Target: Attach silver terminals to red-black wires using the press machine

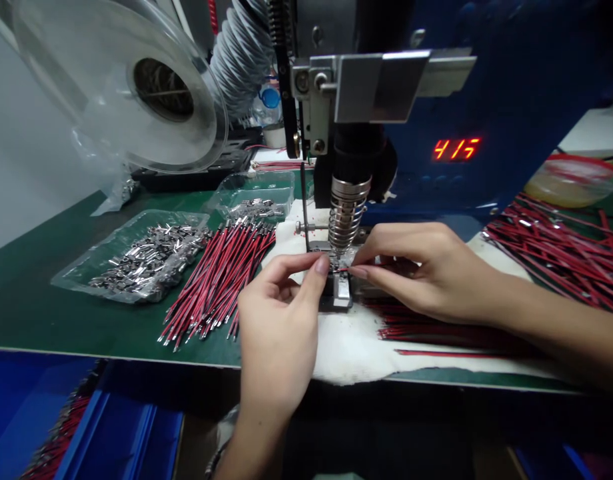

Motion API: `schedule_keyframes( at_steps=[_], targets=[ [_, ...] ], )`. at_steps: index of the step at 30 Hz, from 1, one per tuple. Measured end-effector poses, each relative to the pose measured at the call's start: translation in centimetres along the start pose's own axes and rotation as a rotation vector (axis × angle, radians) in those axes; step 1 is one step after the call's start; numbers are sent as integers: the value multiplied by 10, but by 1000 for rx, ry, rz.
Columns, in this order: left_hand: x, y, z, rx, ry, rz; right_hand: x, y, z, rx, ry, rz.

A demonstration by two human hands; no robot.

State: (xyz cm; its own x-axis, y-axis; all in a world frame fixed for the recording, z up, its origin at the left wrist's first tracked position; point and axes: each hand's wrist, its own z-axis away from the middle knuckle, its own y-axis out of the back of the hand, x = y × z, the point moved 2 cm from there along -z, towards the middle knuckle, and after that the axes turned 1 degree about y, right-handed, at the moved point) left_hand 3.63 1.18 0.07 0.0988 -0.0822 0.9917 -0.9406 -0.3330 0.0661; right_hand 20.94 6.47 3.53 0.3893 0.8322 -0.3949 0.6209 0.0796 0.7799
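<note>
At the front of the blue machine point(516, 80), both my hands meet under its spring-loaded head point(349, 203). My right hand point(431, 273) is closed in a pinch on a thin red and black wire point(342, 269), whose end reaches the small metal fixture point(342, 290). From the left side, my left hand point(281, 327) pinches thumb against forefinger beside that fixture; whatever lies between the fingertips is too small to make out. Beneath my right hand, more red and black wires point(401, 331) lie on a white cloth point(346, 347).
Left of my hands sit a bundle of wires point(219, 280) and a clear tray point(69, 277) of small metal connectors point(156, 257), with a second tray point(281, 183) behind. A clear reel point(101, 87) overhangs the left. Another wire pile point(566, 250) is right; blue bins point(111, 427) stand below the table edge.
</note>
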Motion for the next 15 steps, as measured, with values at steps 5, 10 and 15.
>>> schedule_keyframes(
  at_steps=[5,10,15],
  targets=[
    [0,-2,-1,-8,-10,18,-1,0,0,-7,-7,-9],
    [1,-3,-2,-9,3,20,-2,0,0,5,-12,-19],
    [2,-2,-2,-10,15,0,-2,-1,0,15,-26,7]
  ],
)
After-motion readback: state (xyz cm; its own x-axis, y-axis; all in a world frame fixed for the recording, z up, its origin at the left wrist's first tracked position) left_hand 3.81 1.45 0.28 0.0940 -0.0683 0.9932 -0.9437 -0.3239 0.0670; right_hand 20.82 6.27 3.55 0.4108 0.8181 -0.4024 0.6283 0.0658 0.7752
